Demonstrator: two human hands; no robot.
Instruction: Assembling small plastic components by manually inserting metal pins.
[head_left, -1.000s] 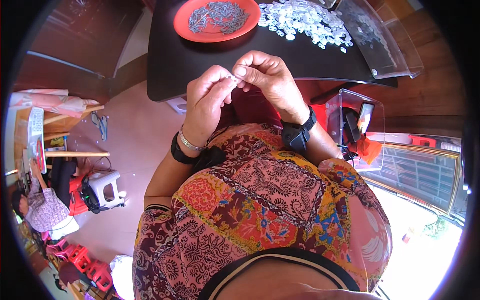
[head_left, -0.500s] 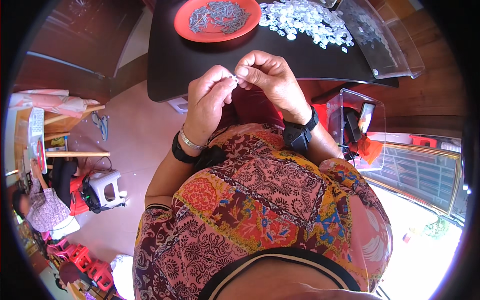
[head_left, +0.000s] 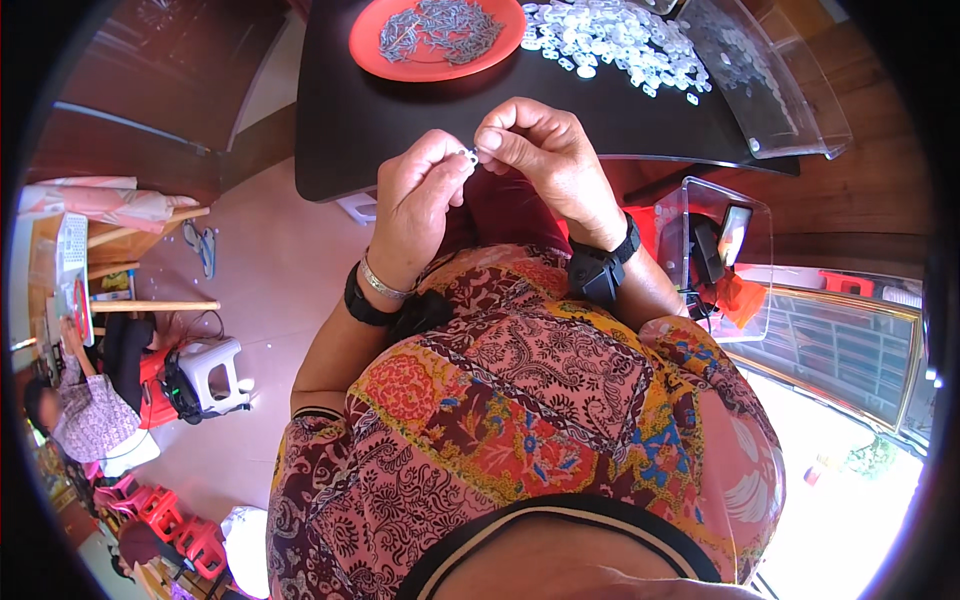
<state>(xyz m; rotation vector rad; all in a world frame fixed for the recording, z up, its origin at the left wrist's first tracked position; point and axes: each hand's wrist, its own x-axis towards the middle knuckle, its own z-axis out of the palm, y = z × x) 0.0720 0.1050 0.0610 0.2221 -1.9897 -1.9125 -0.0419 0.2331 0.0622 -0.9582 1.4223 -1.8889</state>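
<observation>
Over the near edge of the black table (head_left: pixel 340 130), my two hands meet at the fingertips. My left hand (head_left: pixel 418 195) is closed, pinching a small white plastic piece (head_left: pixel 469 159) between thumb and forefinger. Just beside that piece, my right hand (head_left: pixel 545 165) has thumb and forefinger pressed together; what they hold, if anything, is too small to make out. Beyond my hands, a round red plate (head_left: pixel 440 72) bears many small grey screw-like pieces (head_left: pixel 430 32). To its right lies a heap of small white plastic pieces (head_left: pixel 615 45) like the one I hold.
A clear plastic bin (head_left: pixel 785 90) lies tipped at the table's right end. Below it, another clear box (head_left: pixel 760 290) holds a phone (head_left: pixel 735 235) and dark items. At the left are a seated person (head_left: pixel 95 415), a white stool (head_left: pixel 210 365) and slippers (head_left: pixel 203 250).
My right hand has shifted very slightly right, widening the small gap between its fingertips and the white piece. My left hand keeps its pinch on the piece.
</observation>
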